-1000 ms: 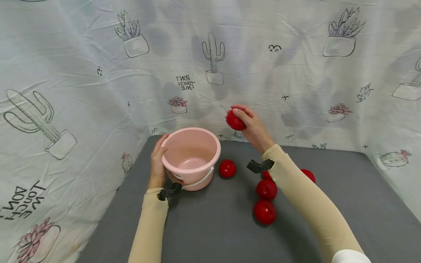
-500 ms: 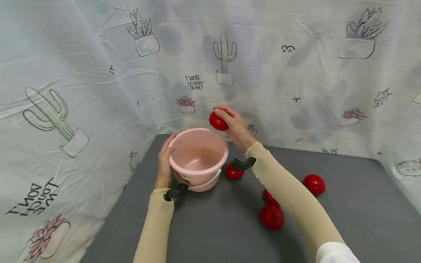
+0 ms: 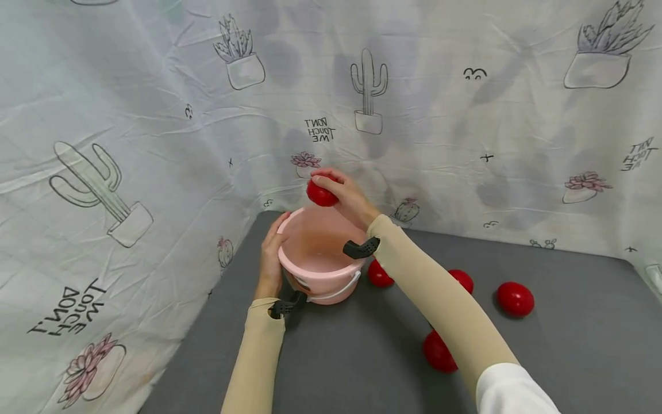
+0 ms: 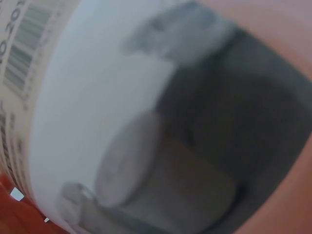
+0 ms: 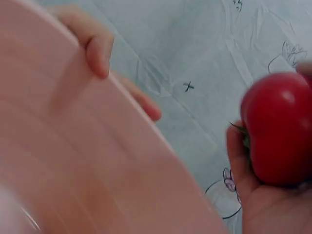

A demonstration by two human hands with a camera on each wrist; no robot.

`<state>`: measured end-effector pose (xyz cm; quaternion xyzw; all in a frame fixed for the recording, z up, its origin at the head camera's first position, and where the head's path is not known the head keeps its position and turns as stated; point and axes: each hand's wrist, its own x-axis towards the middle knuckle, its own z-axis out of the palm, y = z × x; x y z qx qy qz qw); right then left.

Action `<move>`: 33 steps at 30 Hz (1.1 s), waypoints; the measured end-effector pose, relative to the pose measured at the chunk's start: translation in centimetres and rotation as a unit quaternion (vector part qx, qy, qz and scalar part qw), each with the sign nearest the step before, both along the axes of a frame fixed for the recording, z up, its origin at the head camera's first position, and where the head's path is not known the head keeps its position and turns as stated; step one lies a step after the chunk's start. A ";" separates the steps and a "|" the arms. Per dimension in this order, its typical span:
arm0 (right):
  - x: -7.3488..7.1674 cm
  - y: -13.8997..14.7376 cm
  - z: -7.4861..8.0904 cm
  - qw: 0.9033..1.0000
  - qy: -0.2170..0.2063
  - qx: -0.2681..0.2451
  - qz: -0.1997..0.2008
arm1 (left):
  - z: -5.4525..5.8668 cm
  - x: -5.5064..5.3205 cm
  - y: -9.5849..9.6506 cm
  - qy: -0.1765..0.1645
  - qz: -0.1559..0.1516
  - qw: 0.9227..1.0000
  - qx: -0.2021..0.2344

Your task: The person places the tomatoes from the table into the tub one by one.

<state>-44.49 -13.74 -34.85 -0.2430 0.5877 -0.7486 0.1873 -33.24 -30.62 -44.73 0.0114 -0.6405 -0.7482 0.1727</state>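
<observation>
- The bucket (image 3: 331,286), its floor visible inside, is gripped at the rim by the curled left hand (image 3: 271,257).
- Near its far rim, a tomato (image 3: 320,192) is clasped in the right hand (image 3: 351,198).
- Outside, four more tomatoes (image 3: 515,299) are seen.

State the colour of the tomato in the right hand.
Red; the held tomato shows best in the right wrist view.

Head view bright, soft shadows on table (image 3: 331,362); left wrist view dim, blurred; highlights on tomato (image 5: 278,131).
</observation>
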 end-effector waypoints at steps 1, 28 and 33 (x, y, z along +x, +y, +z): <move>-0.1 0.0 -0.1 1.000 0.004 0.012 0.011 | 0.0 0.0 0.1 -0.001 -0.002 1.000 -0.002; -0.2 -0.4 -1.9 0.903 0.155 0.335 0.219 | 0.3 -0.6 -0.3 0.009 -0.014 1.000 -0.001; -0.3 -0.8 -2.7 0.898 0.162 0.340 0.227 | -0.3 -0.5 -0.5 0.004 -0.007 1.000 -0.006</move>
